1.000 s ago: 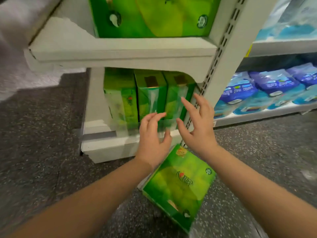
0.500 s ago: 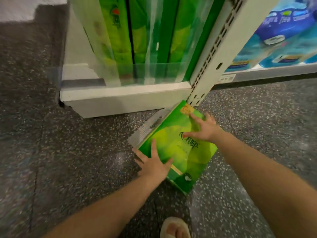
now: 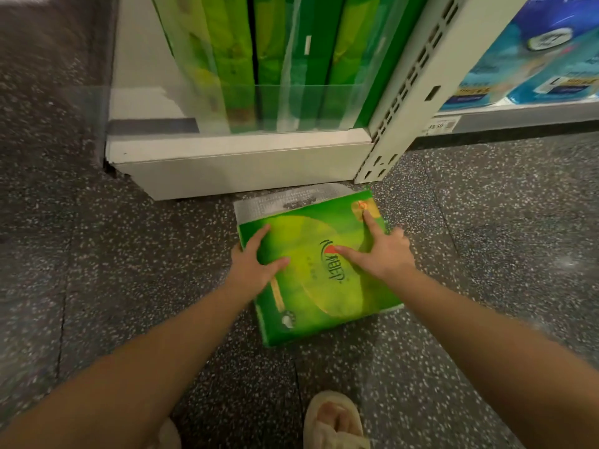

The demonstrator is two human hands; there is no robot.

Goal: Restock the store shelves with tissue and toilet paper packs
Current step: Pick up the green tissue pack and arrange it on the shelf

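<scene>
A speckled dark floor point(image 3: 97, 254) is seen across most of the view, with open room to the left of the green pack and to its right. The white bottom shelf point(image 3: 240, 150) is set at the upper middle; its front edge runs left to right and ends at a slotted upright post point(image 3: 418, 79) at its right corner. Upright green packs point(image 3: 285, 59) are stood side by side on this shelf behind a clear front lip, and bare shelf is left at its left end. Blue packs point(image 3: 551, 53) are seen on the neighbouring shelf, right of the post.

A green tissue pack point(image 3: 311, 273) is lying on the floor just in front of the shelf's right front corner, slightly skewed, its far edge near the shelf base. The left hand point(image 3: 252, 267) is gripping the pack's left edge, thumb on top and fingers wrapped over the side. The right hand point(image 3: 382, 251) is pressed flat on the pack's top near its right edge, fingers straight and spread. A foot in a pale sandal point(image 3: 334, 419) is seen at the bottom edge.
</scene>
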